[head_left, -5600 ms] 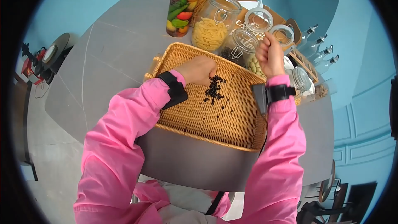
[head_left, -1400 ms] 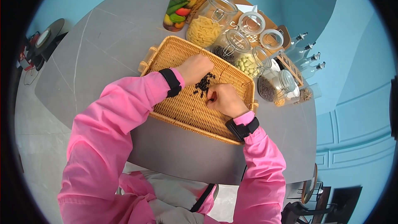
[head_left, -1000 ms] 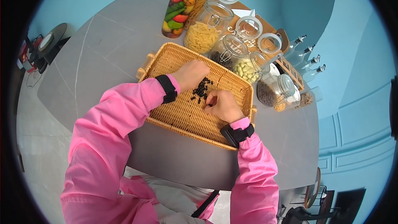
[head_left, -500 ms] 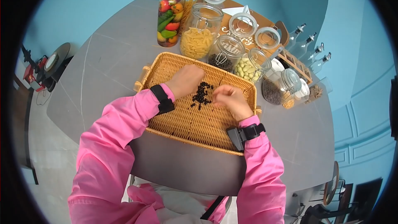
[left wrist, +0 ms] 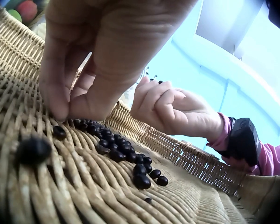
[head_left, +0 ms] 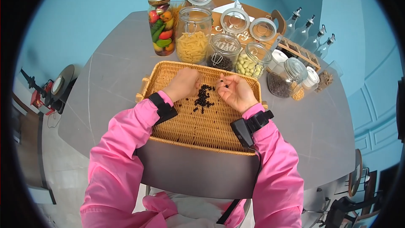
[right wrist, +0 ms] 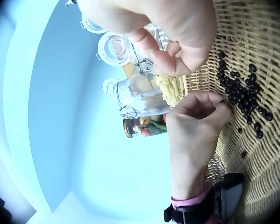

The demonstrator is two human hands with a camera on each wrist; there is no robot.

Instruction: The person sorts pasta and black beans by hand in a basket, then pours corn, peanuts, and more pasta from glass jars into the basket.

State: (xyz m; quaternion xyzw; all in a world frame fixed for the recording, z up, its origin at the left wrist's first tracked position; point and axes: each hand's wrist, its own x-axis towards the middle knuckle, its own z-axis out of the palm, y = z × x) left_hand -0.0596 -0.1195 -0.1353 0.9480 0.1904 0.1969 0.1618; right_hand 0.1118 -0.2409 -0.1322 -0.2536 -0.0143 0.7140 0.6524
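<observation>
A pile of small black beans [head_left: 203,97] lies in the wicker basket [head_left: 185,141]. My left hand [head_left: 184,84] reaches down at the pile's left edge, fingertips together against the weave in the left wrist view. A dark bean [right wrist: 222,101] shows between its thumb and fingers in the right wrist view. My right hand [head_left: 236,93] is raised over the basket's right side, palm turned up and fingers curled, cradling a few black beans [head_left: 226,86]. One loose bean [left wrist: 59,132] lies close by the left fingertips.
Behind the basket stand jars of vegetables [head_left: 161,27], penne [head_left: 192,47], dark beans [head_left: 220,62] and pale green beans [head_left: 249,65], several with lids up. To the right are a tilted jar [head_left: 282,84] and glass bottles [head_left: 300,33]. The grey table [head_left: 114,59] surrounds the basket.
My right hand came down from the jars to the pile, then lifted off to the right and turned palm up with beans. The left hand stays low at the pile.
</observation>
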